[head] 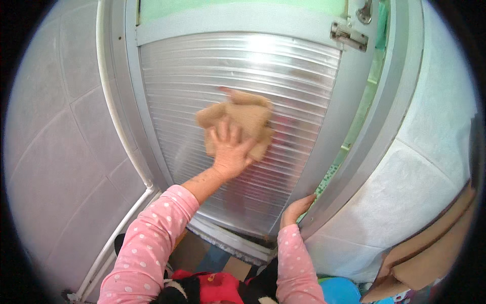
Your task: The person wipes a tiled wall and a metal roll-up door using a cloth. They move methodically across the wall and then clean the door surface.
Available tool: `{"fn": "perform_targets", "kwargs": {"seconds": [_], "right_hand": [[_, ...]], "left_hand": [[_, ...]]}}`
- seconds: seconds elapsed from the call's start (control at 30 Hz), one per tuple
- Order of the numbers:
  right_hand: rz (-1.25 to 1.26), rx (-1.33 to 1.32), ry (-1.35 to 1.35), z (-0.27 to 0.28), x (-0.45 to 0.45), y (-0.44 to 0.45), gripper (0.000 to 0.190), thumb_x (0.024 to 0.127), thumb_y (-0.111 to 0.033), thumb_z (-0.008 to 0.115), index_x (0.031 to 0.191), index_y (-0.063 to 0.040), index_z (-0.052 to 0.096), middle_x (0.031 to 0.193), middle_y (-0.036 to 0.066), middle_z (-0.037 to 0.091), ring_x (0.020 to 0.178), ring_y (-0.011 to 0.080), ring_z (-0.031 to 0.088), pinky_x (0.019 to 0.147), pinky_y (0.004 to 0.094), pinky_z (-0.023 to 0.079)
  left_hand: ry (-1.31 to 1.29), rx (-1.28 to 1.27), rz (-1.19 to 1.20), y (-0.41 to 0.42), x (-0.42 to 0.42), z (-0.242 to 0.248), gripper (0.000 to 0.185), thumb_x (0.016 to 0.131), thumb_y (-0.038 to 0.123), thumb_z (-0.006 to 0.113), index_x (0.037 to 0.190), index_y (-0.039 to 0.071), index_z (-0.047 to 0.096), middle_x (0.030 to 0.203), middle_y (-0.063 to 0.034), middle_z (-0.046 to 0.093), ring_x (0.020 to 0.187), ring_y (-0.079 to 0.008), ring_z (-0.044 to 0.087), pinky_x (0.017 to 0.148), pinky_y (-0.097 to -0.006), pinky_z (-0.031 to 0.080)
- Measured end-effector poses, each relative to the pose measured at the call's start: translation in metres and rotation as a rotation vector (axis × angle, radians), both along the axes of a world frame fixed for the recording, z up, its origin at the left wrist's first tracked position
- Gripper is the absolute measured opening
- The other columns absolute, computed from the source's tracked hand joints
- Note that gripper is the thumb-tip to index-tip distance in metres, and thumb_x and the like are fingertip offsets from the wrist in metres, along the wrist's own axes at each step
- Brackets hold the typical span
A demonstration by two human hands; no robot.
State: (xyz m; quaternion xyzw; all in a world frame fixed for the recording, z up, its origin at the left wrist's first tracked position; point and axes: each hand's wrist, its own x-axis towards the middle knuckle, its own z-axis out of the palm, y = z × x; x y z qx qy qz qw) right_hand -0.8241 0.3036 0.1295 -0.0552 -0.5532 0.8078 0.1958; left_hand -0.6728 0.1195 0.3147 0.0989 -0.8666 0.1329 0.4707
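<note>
My left hand [229,152] lies with its fingers spread on a bunched tan cloth [248,117], pressing it against the ribbed metal panel [182,95] of a door. The cloth is slightly blurred. At the lower right, my right hand [298,209] is around the edge of the grey door frame [330,125]; its fingertips go behind the edge and are partly hidden. The door stands slightly ajar on that side. A metal slide bolt [348,36] and a handle [364,13] sit at the door's upper right.
A white pipe [114,110] runs down the tiled wall [45,144] at the left and bends near the floor. Cardboard [429,243] leans at the lower right beside a blue plastic item [340,290]. A raised sill [231,239] lies below the door.
</note>
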Motion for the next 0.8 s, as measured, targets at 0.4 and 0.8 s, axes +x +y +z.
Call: {"fn": "perform_targets", "kwargs": {"seconds": [0.4,0.8], "right_hand": [[0.109,-0.050,-0.095,0.074,0.055,0.015,0.062,0.103,-0.040,0.032,0.147,0.003,0.027,0.155,0.014,0.027,0.139,0.0265,0.031,0.115,0.0311,0.020],[0.045,0.123,0.000,0.032,0.024,0.018,0.063,0.104,-0.040,0.026,0.145,0.009,0.026,0.153,0.023,0.026,0.139,0.0316,0.030,0.115,0.0329,0.020]], "left_hand": [[0.024,-0.512,-0.237,0.014,-0.026,0.163,0.066,0.057,0.042,0.078,0.120,0.034,0.061,0.141,-0.0103,0.039,0.140,-0.0406,0.022,0.104,-0.0693,0.015],[0.501,0.139,0.250,-0.188,0.072,0.149,0.074,0.081,0.024,0.065,0.145,0.008,0.032,0.145,-0.0233,0.032,0.136,-0.0445,0.025,0.109,-0.0496,0.026]]}}
